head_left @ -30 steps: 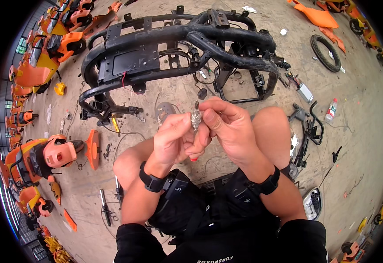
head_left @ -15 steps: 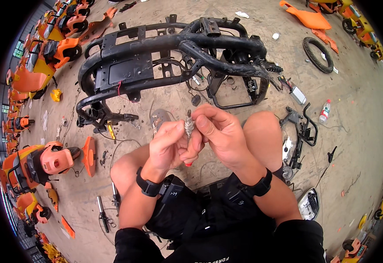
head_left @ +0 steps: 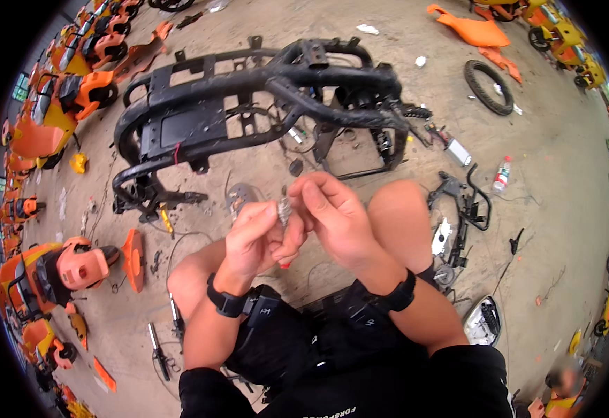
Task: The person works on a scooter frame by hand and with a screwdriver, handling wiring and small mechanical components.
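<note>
My left hand (head_left: pixel 252 240) is closed around a small silver, ridged metal piece (head_left: pixel 284 211), held upright with a narrow dark tip at its top. Below the fingers a bit of red (head_left: pixel 285 265) shows; whether it belongs to the same piece I cannot tell. Close beside it, my right hand (head_left: pixel 336 212) has thumb and forefinger pinched near the tip, and what lies between them is hidden. Both hands meet in front of my knees. Beyond them a black tubular vehicle frame (head_left: pixel 214 87) lies on the concrete floor.
A tyre (head_left: pixel 489 87), a silver box with wires (head_left: pixel 458 152), a plastic bottle (head_left: pixel 502 174) and black metal brackets (head_left: pixel 472 198) lie to the right. At left are an orange panel (head_left: pixel 133 260) and a shock absorber (head_left: pixel 158 352). Rows of orange-yellow scooters (head_left: pixel 46 132) line the sides.
The view has shifted, so the surroundings sit a little further left and the frame slightly lower. Both hands keep nearly the same pose around the silver piece.
</note>
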Available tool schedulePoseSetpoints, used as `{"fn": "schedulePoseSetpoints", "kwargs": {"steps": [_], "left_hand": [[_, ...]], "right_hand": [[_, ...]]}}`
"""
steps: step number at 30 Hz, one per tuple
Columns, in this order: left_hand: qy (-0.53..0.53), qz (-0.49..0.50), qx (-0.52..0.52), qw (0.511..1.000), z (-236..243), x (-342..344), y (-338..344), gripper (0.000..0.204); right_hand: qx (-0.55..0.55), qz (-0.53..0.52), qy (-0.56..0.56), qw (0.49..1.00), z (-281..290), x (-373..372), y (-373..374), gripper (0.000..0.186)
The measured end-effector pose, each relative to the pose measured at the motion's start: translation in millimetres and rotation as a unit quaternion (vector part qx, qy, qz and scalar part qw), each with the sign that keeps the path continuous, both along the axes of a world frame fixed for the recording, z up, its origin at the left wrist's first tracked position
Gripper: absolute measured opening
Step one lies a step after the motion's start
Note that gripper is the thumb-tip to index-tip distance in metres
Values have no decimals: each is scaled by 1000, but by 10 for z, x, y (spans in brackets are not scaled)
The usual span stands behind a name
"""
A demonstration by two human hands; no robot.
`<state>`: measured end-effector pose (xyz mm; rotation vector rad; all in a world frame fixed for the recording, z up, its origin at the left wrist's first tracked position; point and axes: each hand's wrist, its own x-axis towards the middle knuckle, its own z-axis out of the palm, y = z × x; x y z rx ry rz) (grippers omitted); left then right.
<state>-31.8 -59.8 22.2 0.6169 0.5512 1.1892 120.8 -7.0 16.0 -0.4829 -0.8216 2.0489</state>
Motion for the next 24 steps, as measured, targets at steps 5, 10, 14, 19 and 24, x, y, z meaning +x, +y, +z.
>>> {"fn": "schedulePoseSetpoints", "kwargs": {"steps": [5,10,14,19,24], "left_hand": [[58,-6,32,998,-33,13,19,52],[128,-3,50,990,-10,38,21,52],[147,-1,54,988,-17,39,24,52],[143,7,59,988,-18,56,35,51],[148,22,56,987,-33,75,27,50]], "right_hand": [[-49,-32,-27,998,-168,57,57,21],[-11,-101,-93,991,-112,180,37,25],[-2,-103,-115,988,-76,273,64,33],[-14,-91,-54,994,-65,453,132,38],[-89,-60,-45,993,-20,614,169,36]]}}
